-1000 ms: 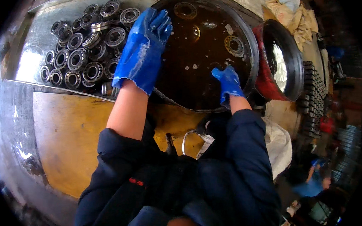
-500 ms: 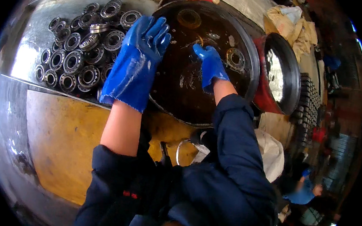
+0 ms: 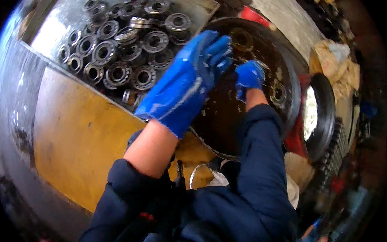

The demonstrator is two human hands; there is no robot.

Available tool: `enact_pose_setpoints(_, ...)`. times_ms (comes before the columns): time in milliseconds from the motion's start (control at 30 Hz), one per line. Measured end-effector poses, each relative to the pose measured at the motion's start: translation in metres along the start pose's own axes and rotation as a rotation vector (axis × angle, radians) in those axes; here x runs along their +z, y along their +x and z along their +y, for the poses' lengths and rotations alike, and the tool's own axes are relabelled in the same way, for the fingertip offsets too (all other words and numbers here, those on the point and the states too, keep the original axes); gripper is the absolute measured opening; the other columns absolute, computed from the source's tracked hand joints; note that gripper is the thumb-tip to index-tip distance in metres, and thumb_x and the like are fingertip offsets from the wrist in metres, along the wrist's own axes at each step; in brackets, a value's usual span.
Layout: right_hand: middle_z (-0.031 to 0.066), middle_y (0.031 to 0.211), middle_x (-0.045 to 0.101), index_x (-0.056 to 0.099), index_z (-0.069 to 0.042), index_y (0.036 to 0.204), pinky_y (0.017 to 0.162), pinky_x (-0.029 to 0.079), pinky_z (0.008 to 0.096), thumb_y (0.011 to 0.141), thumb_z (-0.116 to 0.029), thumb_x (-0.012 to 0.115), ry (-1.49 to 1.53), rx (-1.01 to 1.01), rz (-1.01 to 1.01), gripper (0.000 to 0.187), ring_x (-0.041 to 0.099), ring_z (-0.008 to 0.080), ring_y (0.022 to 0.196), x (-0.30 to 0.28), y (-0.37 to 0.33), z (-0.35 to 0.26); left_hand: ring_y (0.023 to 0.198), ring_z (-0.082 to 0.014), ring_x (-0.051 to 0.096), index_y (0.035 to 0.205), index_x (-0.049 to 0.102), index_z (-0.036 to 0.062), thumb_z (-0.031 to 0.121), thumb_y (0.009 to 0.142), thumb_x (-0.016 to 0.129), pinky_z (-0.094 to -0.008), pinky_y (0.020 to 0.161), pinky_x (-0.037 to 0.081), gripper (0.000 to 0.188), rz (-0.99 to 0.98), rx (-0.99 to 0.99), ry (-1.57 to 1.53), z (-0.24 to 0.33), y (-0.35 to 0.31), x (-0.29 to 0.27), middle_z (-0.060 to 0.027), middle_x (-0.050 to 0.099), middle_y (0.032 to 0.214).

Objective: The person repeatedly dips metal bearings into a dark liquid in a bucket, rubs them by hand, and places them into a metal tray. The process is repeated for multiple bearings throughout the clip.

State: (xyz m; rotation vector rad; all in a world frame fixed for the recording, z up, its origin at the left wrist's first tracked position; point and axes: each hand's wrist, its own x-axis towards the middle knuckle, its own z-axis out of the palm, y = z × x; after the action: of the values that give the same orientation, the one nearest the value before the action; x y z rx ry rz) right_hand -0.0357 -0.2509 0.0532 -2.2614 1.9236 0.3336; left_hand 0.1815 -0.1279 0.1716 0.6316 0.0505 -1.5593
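Note:
Both my hands wear blue rubber gloves. My left hand (image 3: 184,82) hovers between the heaped bearings and a round dark pan (image 3: 293,105), fingers stretched out and empty. Inside the pan is dark brown, shiny liquid. Over it, my right hand (image 3: 250,78) is closed with its fingers curled down; a pale curved edge shows at its fingertips, but what it grips is hidden. One ring-shaped bearing (image 3: 250,41) shows dimly at the pan's far side, another bearing (image 3: 277,93) near its right wall. Several steel roller bearings (image 3: 141,23) lie piled in a metal tray (image 3: 66,20) at left.
A yellow surface (image 3: 82,127) lies in front of the tray. Right of the pan stands a red drum (image 3: 297,143) with a dark rim. Beyond are a crumpled tan sack (image 3: 340,72) and rows of dark parts (image 3: 337,149). A blurred person (image 3: 308,241) shows at lower right.
The whole view has shifted and turned, moving the tray and pan right in the picture. My right hand's thumb, stretched out before, is now tucked in. The left hand stays open, tilted further right.

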Motion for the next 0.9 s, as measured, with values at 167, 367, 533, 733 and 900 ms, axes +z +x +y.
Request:
enact_pose_setpoints(167,0.0249,0.109,0.073,0.078,-0.004,0.104,0.088,0.056,0.0481,0.073,-0.040,0.079,0.308,0.171,-0.003,0.048,0.071,0.0408,0.104,0.017,-0.012,0.013,0.121,-0.0317,0.064,0.140,0.053,0.0085,0.034,0.106,0.051,-0.0460,0.103,0.051,0.042,-0.043,-0.034,-0.019,0.003,-0.003,-0.002,-0.0150,0.064,0.138)
enact_pose_setpoints(367,0.0315,0.106,0.071,0.073,0.003,0.111,0.082,0.053,0.0480,0.071,-0.042,0.077,0.360,0.062,-0.142,0.060,0.070,0.0436,0.100,0.032,-0.048,0.071,0.122,-0.0312,0.063,0.136,0.055,0.0082,0.036,0.106,0.051,-0.0462,0.104,0.052,0.041,-0.152,0.042,-0.007,0.002,-0.008,0.003,-0.0161,0.064,0.138)
enact_pose_setpoints(533,0.0308,0.112,0.070,0.069,-0.001,0.118,0.093,0.053,0.0492,0.072,-0.051,0.077,0.219,0.121,-0.161,0.068,0.068,0.0441,0.109,0.041,-0.113,0.033,0.127,-0.0358,0.060,0.136,0.054,0.0065,0.037,0.106,0.050,-0.0492,0.108,0.050,0.043,-0.193,0.115,-0.052,0.007,-0.003,-0.021,-0.0198,0.060,0.142)
enact_pose_setpoints(733,0.0204,0.119,0.072,0.071,-0.006,0.119,0.099,0.055,0.0459,0.078,-0.040,0.077,0.032,0.208,-0.236,0.053,0.069,0.0374,0.114,0.047,-0.164,0.009,0.136,-0.0334,0.052,0.151,0.040,0.0073,0.035,0.108,0.045,-0.0456,0.114,0.042,0.051,-0.287,0.027,-0.077,0.007,-0.015,-0.001,-0.0166,0.052,0.152)
enact_pose_setpoints(900,0.0204,0.119,0.072,0.075,-0.008,0.113,0.097,0.056,0.0461,0.076,-0.029,0.078,-0.175,0.263,-0.377,0.044,0.069,0.0358,0.114,0.060,-0.173,-0.010,0.131,-0.0326,0.056,0.149,0.044,0.0090,0.036,0.107,0.047,-0.0448,0.109,0.046,0.050,-0.320,0.017,-0.108,0.003,-0.011,-0.007,-0.0152,0.055,0.149)
